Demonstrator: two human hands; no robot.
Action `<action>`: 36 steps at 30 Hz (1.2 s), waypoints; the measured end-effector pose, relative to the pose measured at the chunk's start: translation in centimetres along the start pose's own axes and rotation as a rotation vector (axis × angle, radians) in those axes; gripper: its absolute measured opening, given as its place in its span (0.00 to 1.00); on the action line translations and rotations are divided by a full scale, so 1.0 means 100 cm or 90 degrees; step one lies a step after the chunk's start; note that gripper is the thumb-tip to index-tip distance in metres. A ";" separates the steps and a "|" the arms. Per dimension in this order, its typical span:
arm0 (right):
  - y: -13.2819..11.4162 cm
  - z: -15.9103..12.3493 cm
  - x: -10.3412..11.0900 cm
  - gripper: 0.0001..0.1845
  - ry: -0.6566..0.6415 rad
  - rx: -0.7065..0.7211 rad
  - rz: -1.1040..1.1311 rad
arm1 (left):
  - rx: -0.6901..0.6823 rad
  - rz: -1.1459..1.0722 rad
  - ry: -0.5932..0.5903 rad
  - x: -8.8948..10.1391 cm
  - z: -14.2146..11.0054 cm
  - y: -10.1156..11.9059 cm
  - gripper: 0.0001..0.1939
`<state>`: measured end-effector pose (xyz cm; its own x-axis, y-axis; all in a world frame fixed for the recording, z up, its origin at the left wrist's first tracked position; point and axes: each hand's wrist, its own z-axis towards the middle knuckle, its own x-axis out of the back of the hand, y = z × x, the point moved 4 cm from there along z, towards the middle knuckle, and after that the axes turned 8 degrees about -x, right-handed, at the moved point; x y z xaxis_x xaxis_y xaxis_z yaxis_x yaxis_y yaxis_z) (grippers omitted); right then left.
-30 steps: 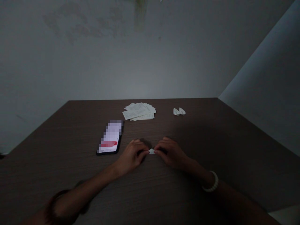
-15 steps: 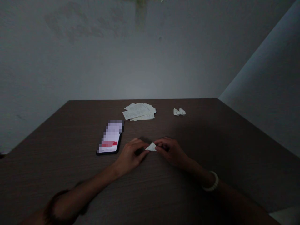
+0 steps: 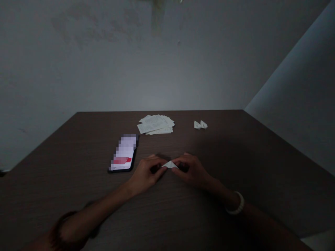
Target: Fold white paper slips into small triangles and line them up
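Observation:
A small folded piece of white paper [image 3: 170, 164], triangular in outline with a crease down its middle, is held just above or on the tabletop. My left hand [image 3: 147, 172] pinches its left corner between thumb and fingers. On the opposite corner, the thumb and fingers of my right hand [image 3: 192, 169] are closed in the same way. Fingertips cover both ends of the paper. Left of my left hand lies a phone [image 3: 124, 151] with its screen lit and partly blurred out.
A loose pile of printed paper slips [image 3: 157, 124] lies toward the back of the dark wooden table [image 3: 86, 139]. To its right stands a folded white paper shape [image 3: 200, 125] with two points. A grey wall [image 3: 162, 69] rises behind the table's far edge.
The fingers of my right hand have shifted slightly on the paper, which now looks flatter and wider, with its middle crease showing. My left hand has hardly moved.

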<state>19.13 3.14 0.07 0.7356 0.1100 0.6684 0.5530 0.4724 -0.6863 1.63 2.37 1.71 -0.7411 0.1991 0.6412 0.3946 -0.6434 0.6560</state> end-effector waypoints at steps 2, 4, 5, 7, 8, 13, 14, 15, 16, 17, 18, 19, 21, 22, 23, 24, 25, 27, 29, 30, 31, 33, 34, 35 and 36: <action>-0.001 0.000 0.000 0.07 0.004 -0.002 -0.003 | 0.007 0.005 0.001 0.000 0.001 0.001 0.06; -0.001 0.001 -0.001 0.06 0.006 -0.003 -0.003 | 0.008 0.006 0.003 0.000 0.001 0.001 0.06; -0.002 0.001 -0.001 0.06 0.004 -0.002 -0.004 | 0.008 0.003 0.004 0.000 0.001 0.001 0.06; -0.001 0.000 -0.002 0.06 0.002 -0.002 -0.008 | 0.012 -0.005 0.010 0.000 0.001 0.000 0.06; -0.001 0.000 -0.003 0.06 0.001 -0.004 -0.009 | 0.016 -0.009 0.015 0.000 0.000 0.000 0.06; 0.004 -0.001 -0.006 0.07 -0.002 -0.011 -0.017 | 0.036 -0.025 0.026 0.000 -0.001 -0.006 0.07; 0.004 -0.001 -0.006 0.07 -0.002 -0.008 -0.019 | 0.036 -0.029 0.025 0.000 -0.001 -0.006 0.07; 0.004 -0.001 -0.006 0.07 -0.001 -0.003 -0.020 | 0.034 -0.032 0.025 -0.001 -0.001 -0.007 0.07; 0.003 -0.001 -0.006 0.07 -0.001 0.002 -0.020 | 0.032 -0.034 0.026 -0.001 -0.002 -0.007 0.07; 0.003 -0.001 -0.006 0.06 -0.001 0.005 -0.021 | 0.031 -0.035 0.026 -0.001 -0.001 -0.007 0.07; 0.002 -0.001 -0.006 0.06 0.000 0.007 -0.024 | 0.031 -0.036 0.027 -0.001 -0.001 -0.007 0.07; 0.001 -0.001 -0.006 0.06 0.002 0.007 -0.026 | 0.030 -0.037 0.028 -0.001 -0.001 -0.006 0.07; 0.000 0.000 -0.006 0.05 0.004 0.009 -0.030 | 0.028 -0.037 0.028 -0.001 -0.001 -0.005 0.06; -0.001 0.000 -0.006 0.05 0.005 0.012 -0.032 | 0.027 -0.037 0.028 -0.001 0.000 -0.005 0.06; -0.002 0.000 -0.006 0.04 0.004 0.015 -0.035 | 0.024 -0.038 0.028 -0.001 0.000 -0.004 0.06; -0.003 0.000 -0.006 0.04 0.001 0.018 -0.039 | 0.020 -0.038 0.028 -0.001 0.000 -0.004 0.06; -0.004 0.000 -0.006 0.04 -0.001 0.021 -0.045 | 0.014 -0.040 0.027 -0.001 0.000 -0.004 0.06; -0.005 0.000 -0.005 0.04 -0.010 0.028 -0.060 | -0.003 -0.048 0.024 -0.002 0.000 -0.002 0.06; -0.006 0.000 -0.005 0.04 -0.020 0.036 -0.074 | -0.019 -0.058 0.018 -0.002 0.000 -0.002 0.06; -0.006 0.000 -0.005 0.04 -0.026 0.040 -0.080 | -0.025 -0.062 0.017 -0.002 0.001 -0.002 0.07; -0.006 0.000 -0.006 0.04 -0.031 0.043 -0.084 | -0.029 -0.064 0.016 -0.002 0.001 -0.002 0.07; -0.006 0.000 -0.006 0.05 -0.038 0.049 -0.091 | -0.034 -0.065 0.012 -0.003 0.001 -0.002 0.07; -0.006 0.000 -0.006 0.05 -0.040 0.051 -0.094 | -0.035 -0.065 0.011 -0.003 0.001 -0.002 0.07; -0.006 0.000 -0.007 0.05 -0.042 0.051 -0.097 | -0.037 -0.065 0.009 -0.003 0.001 -0.003 0.08; -0.006 0.000 -0.007 0.05 -0.042 0.051 -0.099 | -0.039 -0.066 0.008 -0.003 0.001 -0.003 0.08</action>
<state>18.28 2.73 0.03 0.6147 0.0867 0.7840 0.6229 0.5564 -0.5499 1.78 2.57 1.37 -0.7834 0.2573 0.5657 0.2816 -0.6645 0.6922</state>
